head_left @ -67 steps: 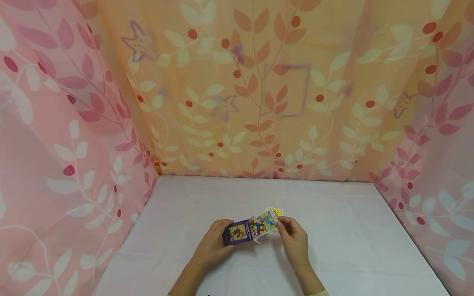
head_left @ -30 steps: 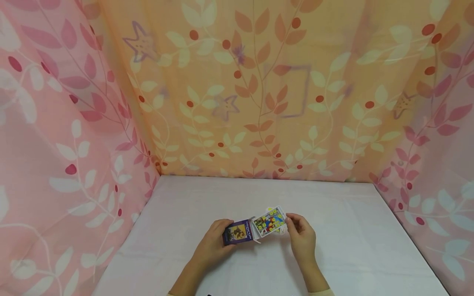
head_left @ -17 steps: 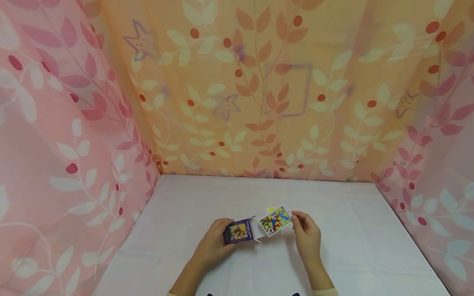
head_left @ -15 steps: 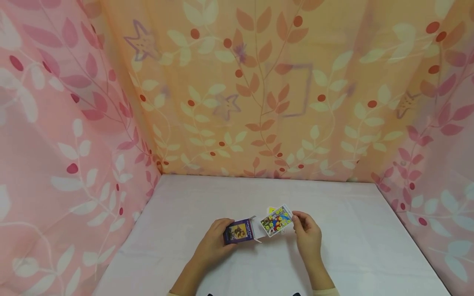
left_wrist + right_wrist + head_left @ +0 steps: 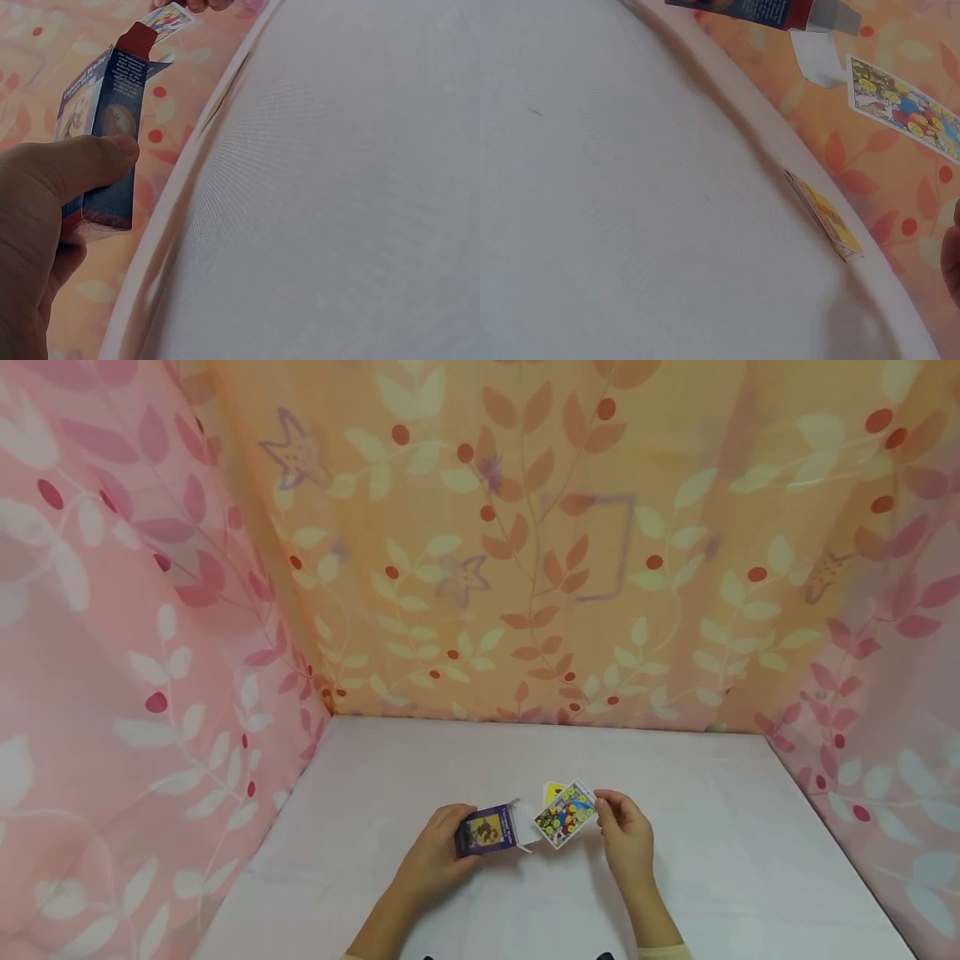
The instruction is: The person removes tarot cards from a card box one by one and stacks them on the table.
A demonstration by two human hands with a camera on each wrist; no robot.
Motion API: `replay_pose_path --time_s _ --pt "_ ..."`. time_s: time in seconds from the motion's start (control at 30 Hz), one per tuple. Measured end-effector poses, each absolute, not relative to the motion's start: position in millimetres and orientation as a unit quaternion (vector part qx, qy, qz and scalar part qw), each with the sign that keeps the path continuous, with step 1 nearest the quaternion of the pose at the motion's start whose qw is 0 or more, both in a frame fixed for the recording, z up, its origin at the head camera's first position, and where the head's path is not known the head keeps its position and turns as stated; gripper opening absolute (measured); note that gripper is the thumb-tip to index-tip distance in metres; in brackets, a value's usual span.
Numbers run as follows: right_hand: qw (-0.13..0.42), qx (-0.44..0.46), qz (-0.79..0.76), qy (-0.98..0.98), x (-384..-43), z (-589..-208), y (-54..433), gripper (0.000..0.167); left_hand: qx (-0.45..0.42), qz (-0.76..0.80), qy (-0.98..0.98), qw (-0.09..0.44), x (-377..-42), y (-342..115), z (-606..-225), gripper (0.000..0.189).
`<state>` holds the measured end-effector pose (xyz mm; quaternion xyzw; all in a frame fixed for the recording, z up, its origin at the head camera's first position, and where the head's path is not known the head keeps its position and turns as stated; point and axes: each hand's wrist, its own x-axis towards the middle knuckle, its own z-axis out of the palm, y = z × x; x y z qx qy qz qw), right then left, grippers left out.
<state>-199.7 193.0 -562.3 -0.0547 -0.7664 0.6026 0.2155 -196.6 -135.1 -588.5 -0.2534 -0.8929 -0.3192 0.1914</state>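
My left hand (image 5: 435, 852) grips a dark purple card box (image 5: 486, 831) with a yellow picture on its front. Its end flaps stand open toward the right; in the left wrist view, my thumb lies along the side of the box (image 5: 112, 150). My right hand (image 5: 627, 837) pinches the corner of a picture card (image 5: 566, 814) with yellow discs on it. That card is held tilted, apart from the box's open end. Behind it, a yellow card pile (image 5: 552, 792) lies on the table, partly hidden in the head view; the right wrist view shows this pile (image 5: 825, 217) more fully.
A white-covered table (image 5: 405, 760) spreads beneath both hands. An orange leaf-patterned curtain (image 5: 517, 568) hangs along its back edge, and pink curtains (image 5: 150, 693) close off the left and right sides.
My right hand has drawn the picture card out of the box and off to the right, turning it slightly. The left hand keeps its hold on the box in nearly the same place.
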Motion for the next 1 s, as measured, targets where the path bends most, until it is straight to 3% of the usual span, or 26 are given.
replay_pose_path --time_s 1.0 --pt "0.169 -0.034 0.54 -0.824 -238.3 -544.1 214.7 0.021 -0.24 -0.316 -0.902 0.172 -196.2 -133.4 -584.0 0.08"
